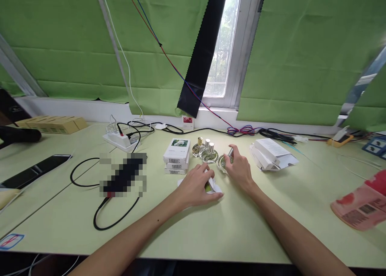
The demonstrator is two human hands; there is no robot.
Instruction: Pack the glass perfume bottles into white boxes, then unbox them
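My left hand is closed over a small white box lying on the table, its end flap raised and some green showing at the opening. To the right, my right hand grips a round glass perfume bottle with a silver cap, the bottle tilted and partly hidden by the fingers. Three similar perfume bottles stand together just beyond my hands, one gold-capped and the others silver-capped. Left of them is a stack of white boxes with a flower picture on top.
Opened white cartons lie to the right, near a pink cup. A power strip, a pixelated dark device with cables and a phone-like black panel occupy the left. Black cables run along the wall.
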